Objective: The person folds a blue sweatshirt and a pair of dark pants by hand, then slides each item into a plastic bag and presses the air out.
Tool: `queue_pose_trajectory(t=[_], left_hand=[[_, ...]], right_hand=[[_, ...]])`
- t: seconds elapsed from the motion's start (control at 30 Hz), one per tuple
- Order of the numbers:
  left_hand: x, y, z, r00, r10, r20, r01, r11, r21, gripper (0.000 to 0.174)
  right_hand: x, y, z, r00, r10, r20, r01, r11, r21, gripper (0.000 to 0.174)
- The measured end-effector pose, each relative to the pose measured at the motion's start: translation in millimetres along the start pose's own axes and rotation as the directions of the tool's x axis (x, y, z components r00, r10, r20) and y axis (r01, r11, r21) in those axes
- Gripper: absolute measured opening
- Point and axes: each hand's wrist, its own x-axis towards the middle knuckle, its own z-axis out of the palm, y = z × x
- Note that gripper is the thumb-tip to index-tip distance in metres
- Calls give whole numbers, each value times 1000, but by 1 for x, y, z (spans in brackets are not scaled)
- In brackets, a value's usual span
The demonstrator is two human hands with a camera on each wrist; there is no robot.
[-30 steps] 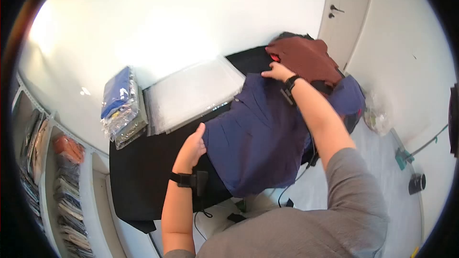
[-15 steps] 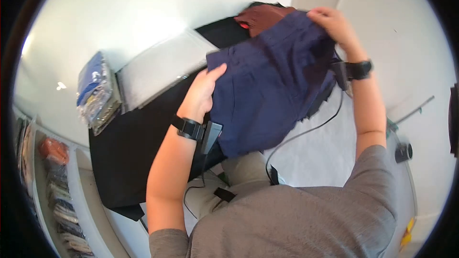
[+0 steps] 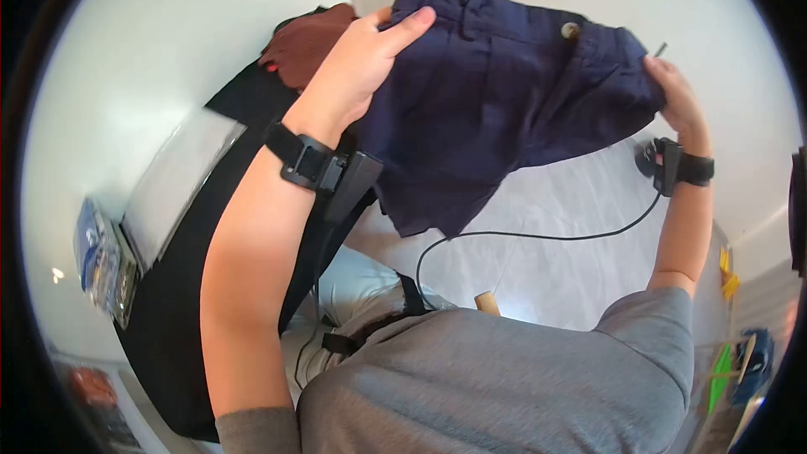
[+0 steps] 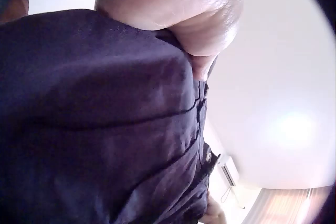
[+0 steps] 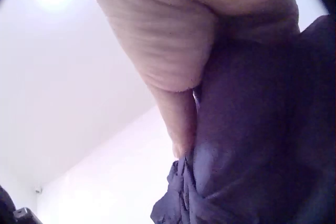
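Note:
A pair of navy shorts (image 3: 504, 92) hangs in the air between both hands, waistband up, with a button at the front and the legs drooping over the floor. My left hand (image 3: 360, 63) pinches the waistband near its left end, thumb on the front and the other fingers hidden behind the cloth. At the opposite end my right hand (image 3: 679, 101) grips the side of the waistband. The left wrist view shows the thumb (image 4: 200, 66) pressed on the cloth. In the right wrist view, fabric bunches just under the thumb (image 5: 181, 129).
A table under a black cloth (image 3: 181, 311) stands at left. On it are a brown garment (image 3: 313, 42), a stack of clear plastic bags (image 3: 181, 185) and bagged folded clothes (image 3: 101, 261). A cable (image 3: 538, 237) trails from the right wrist camera over the pale floor.
The navy shorts have been lifted off the table and swung right, spread between both hands. The right hand, earlier with thumb and fingers apart at the waistband, now grips it. The view has turned right.

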Motion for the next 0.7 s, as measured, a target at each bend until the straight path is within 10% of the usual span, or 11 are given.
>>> queue_pose_trajectory(t=[0.23, 0.43, 0.63, 0.7], left_hand=[[-4, 27, 34, 972, -149, 184, 162, 985, -56, 56], [-7, 48, 66, 958, -16, 287, 21, 1000, -12, 45], [-4, 5, 90, 882, -158, 444, 108, 985, 135, 40], [-4, -25, 90, 887, -215, 409, 257, 965, -51, 32]], right_hand=[[-42, 30, -16, 987, 105, 122, -120, 985, 124, 47], [-119, -26, -45, 982, -145, -118, 127, 981, -148, 35], [-133, -10, -37, 915, 56, -400, -51, 998, 23, 37], [-113, 15, -38, 953, 101, -286, -82, 994, 78, 40]])
